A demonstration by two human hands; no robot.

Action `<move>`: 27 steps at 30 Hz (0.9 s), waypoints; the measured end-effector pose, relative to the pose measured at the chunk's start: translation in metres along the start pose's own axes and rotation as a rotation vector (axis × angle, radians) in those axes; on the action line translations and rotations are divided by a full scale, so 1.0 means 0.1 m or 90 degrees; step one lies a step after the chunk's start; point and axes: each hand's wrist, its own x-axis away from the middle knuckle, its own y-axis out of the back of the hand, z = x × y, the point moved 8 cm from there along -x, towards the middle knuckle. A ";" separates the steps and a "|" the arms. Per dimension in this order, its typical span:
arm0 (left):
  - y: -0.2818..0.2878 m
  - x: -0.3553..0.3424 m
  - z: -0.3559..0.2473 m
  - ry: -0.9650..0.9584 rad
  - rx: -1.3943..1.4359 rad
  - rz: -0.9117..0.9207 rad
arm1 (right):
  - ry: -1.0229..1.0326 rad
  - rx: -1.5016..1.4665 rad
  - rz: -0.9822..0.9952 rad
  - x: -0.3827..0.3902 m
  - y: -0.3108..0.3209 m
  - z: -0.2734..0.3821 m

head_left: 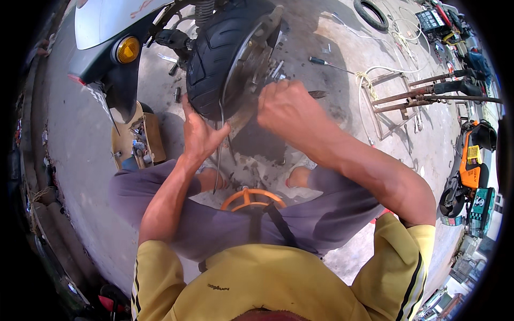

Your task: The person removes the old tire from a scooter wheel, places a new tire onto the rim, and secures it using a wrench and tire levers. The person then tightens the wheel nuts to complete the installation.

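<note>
A black scooter tyre (211, 64) stands on its wheel in front of me, and the metal wheel side (251, 61) faces right. My left hand (198, 131) is at the tyre's lower edge, its fingers stretched up along the tread and its thumb apart. A thin grey rod or cable (217, 160) hangs down past that hand from the wheel. My right hand (289, 107) is closed just right of the wheel; its palm is turned away, so anything inside it is hidden. The area between the hand and the wheel is slightly blurred.
White scooter bodywork with an orange indicator (127, 50) is at upper left. A tan box of parts (152, 139) sits by my left knee. A screwdriver (321, 61) and small metal pieces lie on the ground. At right are a rusty metal frame (383, 128) and a loose tyre (370, 15).
</note>
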 end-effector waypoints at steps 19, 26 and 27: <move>-0.06 -0.05 -0.09 -0.040 0.151 0.053 | 0.168 -0.024 0.046 -0.65 -0.11 -0.12; 0.07 -0.08 -0.40 -0.180 0.163 -0.012 | -0.233 -0.240 0.071 0.14 -0.65 0.00; 0.02 -0.11 -0.43 -0.191 0.173 0.013 | -0.304 -0.314 0.116 0.29 -0.80 -0.06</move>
